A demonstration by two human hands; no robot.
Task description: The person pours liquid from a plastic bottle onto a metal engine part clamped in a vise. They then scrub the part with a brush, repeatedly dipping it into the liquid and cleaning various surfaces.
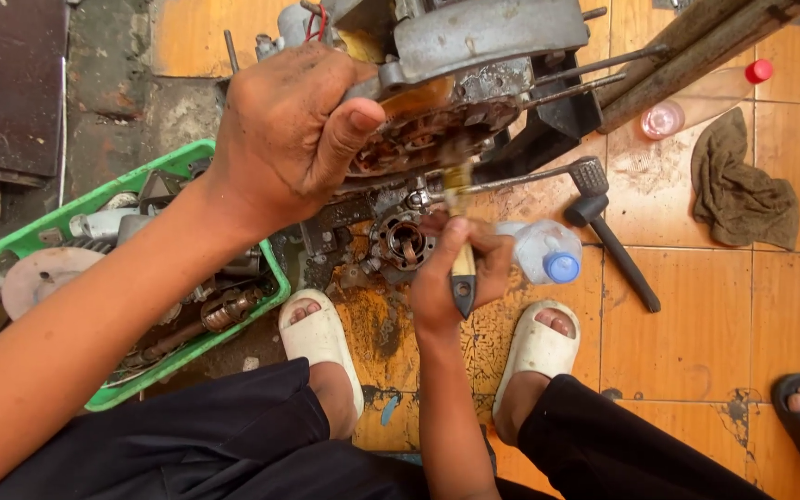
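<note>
Engine [474,56] steadied, brush [462,259] worked underneath.
Left hand [284,139] clamped on engine casing to hold it tilted; right hand [456,273] closed round brush handle, bristles up at oily underside.

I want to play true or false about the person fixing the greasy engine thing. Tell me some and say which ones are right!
1. The left hand grips the greasy engine. True.
2. The right hand holds a hammer. False: it holds a small brush with a yellow and black handle; the hammer lies on the floor.
3. A green crate of metal parts sits on the left. True.
4. The plastic bottle by the right hand has a red cap. False: its cap is blue.
5. The person wears white slippers. True.
</note>
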